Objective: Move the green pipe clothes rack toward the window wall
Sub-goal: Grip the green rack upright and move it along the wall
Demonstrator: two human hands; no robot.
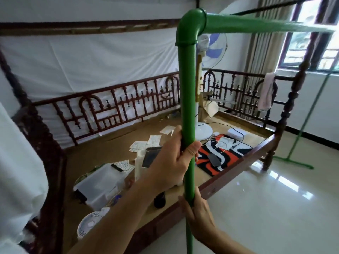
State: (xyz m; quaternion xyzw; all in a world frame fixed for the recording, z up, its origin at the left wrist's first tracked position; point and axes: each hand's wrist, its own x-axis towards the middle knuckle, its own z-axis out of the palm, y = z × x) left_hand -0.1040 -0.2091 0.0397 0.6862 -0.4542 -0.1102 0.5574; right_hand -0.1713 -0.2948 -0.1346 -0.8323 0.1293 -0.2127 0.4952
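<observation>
The green pipe clothes rack [187, 92] stands right in front of me: a near upright post, an elbow at the top and a top bar running right toward the window [310, 44]. Its far post and foot [293, 160] rest on the tiled floor at the right. My left hand [172, 160] is wrapped around the near post at mid height. My right hand [198, 217] grips the same post lower down, just below the left hand.
A dark wooden bed frame [229, 167] with carved railings lies left of the rack, holding a standing fan [203, 99], a patterned mat, papers and plastic boxes. A small fan [89, 224] lies near its front corner. Shiny tiled floor [266, 208] spreads to the right, up to the window wall.
</observation>
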